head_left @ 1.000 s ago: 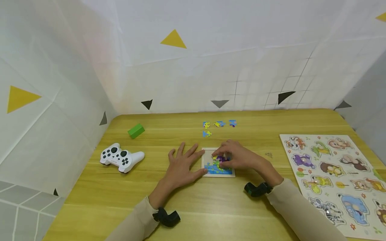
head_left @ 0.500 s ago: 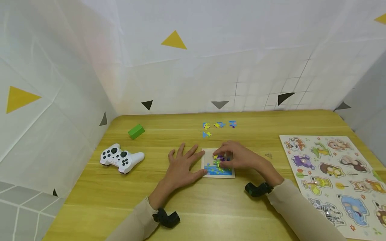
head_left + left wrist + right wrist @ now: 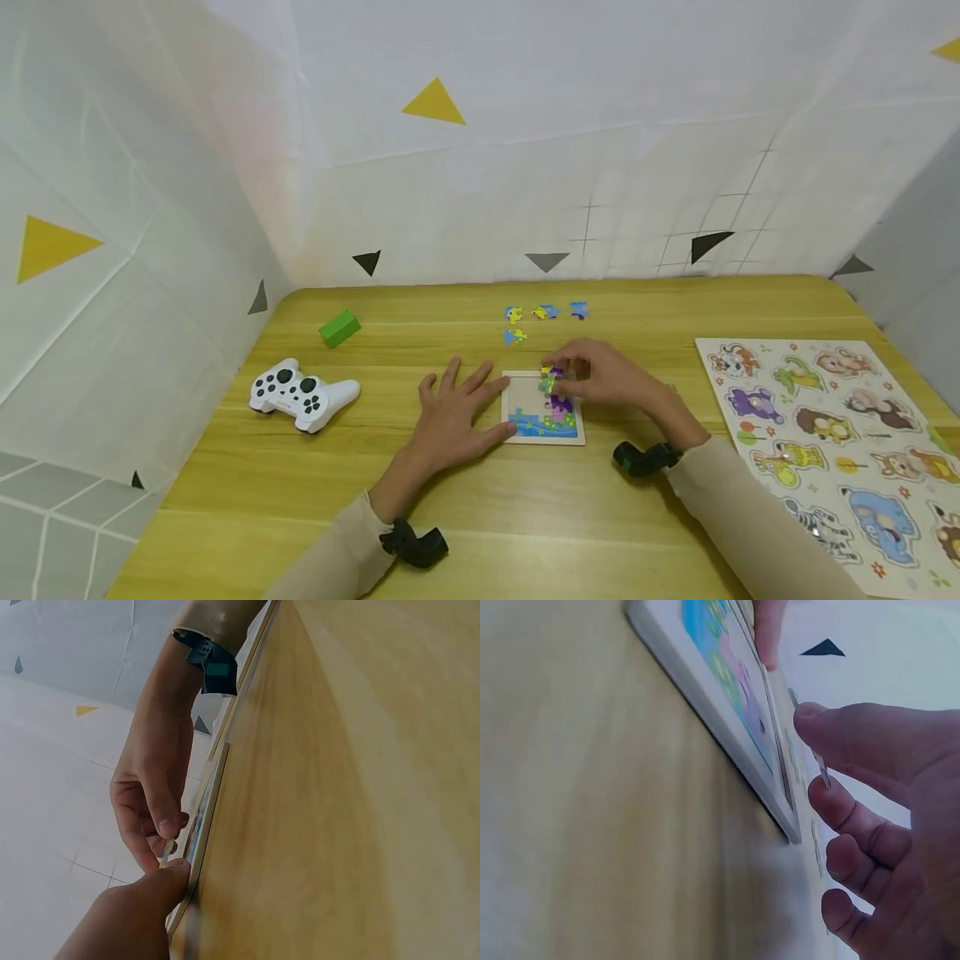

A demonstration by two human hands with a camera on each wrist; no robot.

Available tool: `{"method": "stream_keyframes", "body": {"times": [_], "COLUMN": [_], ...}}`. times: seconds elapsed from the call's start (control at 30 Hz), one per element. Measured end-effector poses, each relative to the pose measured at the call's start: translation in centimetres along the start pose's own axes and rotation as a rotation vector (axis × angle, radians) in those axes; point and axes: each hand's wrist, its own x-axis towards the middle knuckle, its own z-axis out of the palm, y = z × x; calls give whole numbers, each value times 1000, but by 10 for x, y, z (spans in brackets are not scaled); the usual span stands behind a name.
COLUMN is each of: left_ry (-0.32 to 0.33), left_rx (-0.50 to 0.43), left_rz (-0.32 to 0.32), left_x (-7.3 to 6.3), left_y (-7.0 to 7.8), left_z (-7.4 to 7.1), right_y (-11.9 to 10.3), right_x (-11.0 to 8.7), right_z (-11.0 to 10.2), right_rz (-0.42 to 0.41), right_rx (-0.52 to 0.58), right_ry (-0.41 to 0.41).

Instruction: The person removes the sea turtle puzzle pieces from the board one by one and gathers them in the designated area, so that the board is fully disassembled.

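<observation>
In the head view a small wooden puzzle tray (image 3: 521, 388) lies mid-table, with blue, pink and purple pieces fitted along its bottom and right side. My left hand (image 3: 448, 421) is spread flat beside it, thumb and fingertips touching its left edge. Between thumb and fingers my right hand (image 3: 607, 379) pinches a green, yellow and purple puzzle piece (image 3: 548, 382), held over the tray's upper part. In the right wrist view that puzzle piece (image 3: 823, 771) appears thin and edge-on, off the tray (image 3: 705, 712). The piece's far side is covered by my fingers.
Several loose puzzle pieces (image 3: 546, 312) lie behind the tray. At left are a white game controller (image 3: 300, 393) and a green block (image 3: 339, 328). A large animal puzzle board (image 3: 817, 425) covers the table's right side. A white cloth wall (image 3: 480, 192) stands behind.
My right hand has lifted the puzzle piece from among the fitted ones and moved slightly up and right, uncovering the purple pieces below. My left hand has stayed in place.
</observation>
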Motion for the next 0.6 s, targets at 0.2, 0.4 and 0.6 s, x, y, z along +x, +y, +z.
{"method": "stream_keyframes", "body": {"times": [0.2,0.4,0.6], "left_ry": [0,0,-11], "left_rx": [6,5,4], "left_rz": [-1,-5,-6], "left_x": [-1,0,0], "left_y": [-1,-1,0], "left_z": [1,1,1], "right_y": [5,12,20], "right_x": [9,20,29], "right_z": [-7,-14,-20], "right_rz": [26,31,29], "right_rx": [10,-19,-53], "right_ry": [18,11,1]}}
